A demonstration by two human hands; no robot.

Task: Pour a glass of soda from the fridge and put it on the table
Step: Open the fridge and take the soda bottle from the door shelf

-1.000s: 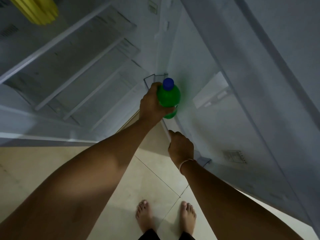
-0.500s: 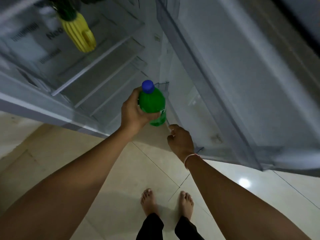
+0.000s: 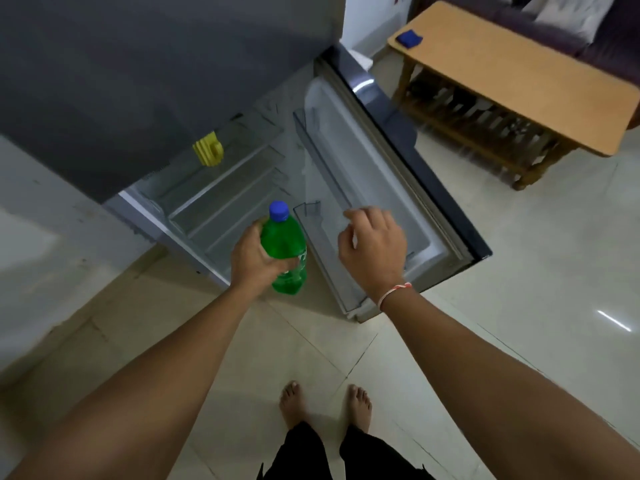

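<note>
A person is standing at an open fridge (image 3: 221, 209). The left hand (image 3: 258, 259) is gripping a green soda bottle (image 3: 285, 251) upright, fingers wrapped round it. The right hand (image 3: 372, 251), fingers loosely curled and holding nothing, is hovering over the fridge door (image 3: 391, 181), probably to close it.

Home (fridge (image 3: 173, 81), wooden table (image 3: 512, 77), sofa (image 3: 561, 26))

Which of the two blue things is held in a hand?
The blue cap on the green bottle, gripped by the left hand. The other blue thing lies on the wooden table.
</note>
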